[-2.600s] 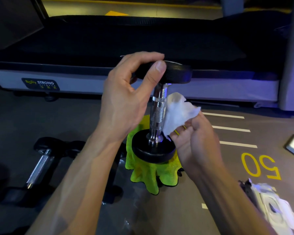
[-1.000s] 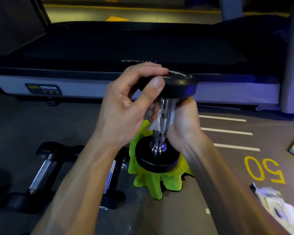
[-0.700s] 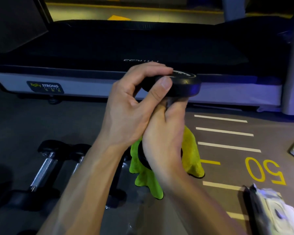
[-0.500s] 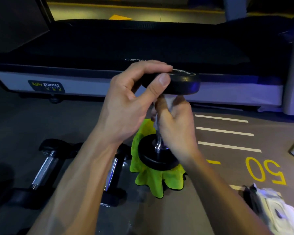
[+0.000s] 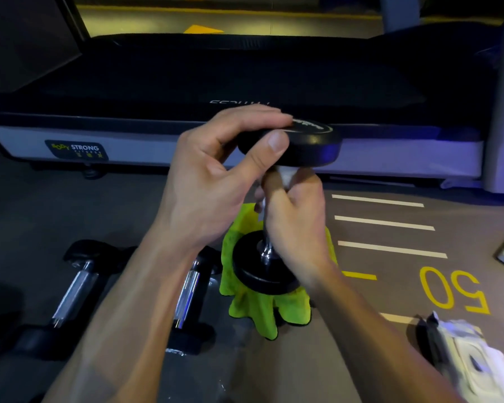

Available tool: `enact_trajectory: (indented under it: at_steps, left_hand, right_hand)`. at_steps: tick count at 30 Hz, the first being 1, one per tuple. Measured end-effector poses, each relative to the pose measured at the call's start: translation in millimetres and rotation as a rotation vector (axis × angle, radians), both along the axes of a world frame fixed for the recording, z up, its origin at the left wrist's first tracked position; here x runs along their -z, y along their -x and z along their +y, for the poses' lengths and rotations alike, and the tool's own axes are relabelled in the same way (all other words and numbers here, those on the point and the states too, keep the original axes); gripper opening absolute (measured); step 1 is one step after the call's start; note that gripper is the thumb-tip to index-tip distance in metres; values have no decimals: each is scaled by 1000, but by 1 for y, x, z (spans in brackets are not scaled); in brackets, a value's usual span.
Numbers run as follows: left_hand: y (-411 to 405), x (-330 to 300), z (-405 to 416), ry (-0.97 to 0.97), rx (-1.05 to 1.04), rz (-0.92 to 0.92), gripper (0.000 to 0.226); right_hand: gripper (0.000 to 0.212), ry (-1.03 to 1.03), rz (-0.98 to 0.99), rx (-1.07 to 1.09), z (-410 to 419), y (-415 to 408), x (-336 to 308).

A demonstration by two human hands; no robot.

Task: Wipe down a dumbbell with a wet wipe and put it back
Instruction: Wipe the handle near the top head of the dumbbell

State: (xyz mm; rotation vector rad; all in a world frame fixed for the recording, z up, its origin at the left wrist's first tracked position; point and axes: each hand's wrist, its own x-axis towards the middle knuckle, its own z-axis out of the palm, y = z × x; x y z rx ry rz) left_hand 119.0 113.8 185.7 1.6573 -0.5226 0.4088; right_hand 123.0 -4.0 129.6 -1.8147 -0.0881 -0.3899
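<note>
Since a moment earlier the right hand (image 5: 296,216) had slid up the bar, right under the top plate. It was wrapped around the wet wipe (image 5: 285,175) and the dumbbell (image 5: 309,146) handle — only a bit of white showed. The left hand (image 5: 216,181) pinched the top plate, thumb on the rim, fingers on top. The dumbbell stood upright on a green cloth (image 5: 256,309) on the floor — two more dumbbells (image 5: 76,286) lay to the left.
</note>
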Motion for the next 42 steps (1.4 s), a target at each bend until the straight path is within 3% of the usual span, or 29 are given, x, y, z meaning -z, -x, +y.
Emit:
enact_trajectory:
  at_steps: [4,6,8,10,13,18,20,24,28,30,33,36,40,42]
  left_hand:
    - [2,0,6,11,20,8,19]
    - [2,1,7,24,22,9,20]
    - [3,2,7,24,22,13,20]
    - [4,3,6,19,23,12,20]
    - [3,3,5,16,11,5,20]
    - [0,3,5,22,5,23,20]
    - [1,3,5,22,4,21,20]
    - [1,3,2,16,5,12,21]
    - [-1,2,4,9,-3,3,22]
    - [-1,3,5,6,3,3,22]
    - [-1,4,7,13,6,8,21]
    - [-1,4,5,30,4,15,19]
    - [0,3,3,18,9,4,20]
    - [0,4,3,12,11,2,20]
  right_hand:
    - [32,-326,257,-352,-19,-2,-4]
    - [38,-550,359,-429,-18,9,-2]
    - [43,-497,416,-407,-23,20,4]
    - [32,-352,390,-347,-29,29,2]
    - [36,-247,339,-341,-32,41,-9]
    - [57,-984,240,-596,-36,61,-18]
    - [55,-1084,266,-494,-34,60,-12]
    - [26,-670,128,-88,-15,46,-8]
    - [26,-348,110,-54,1,38,-14]
    - [28,-411,202,-113,4,42,-26]
    - [40,-693,359,-203,-7,57,-39]
    - [44,-848,314,-278,-21,73,-38]
    - [29,-439,90,-74,-7,55,-18]
    - [16,-371,25,3,4,41,-12]
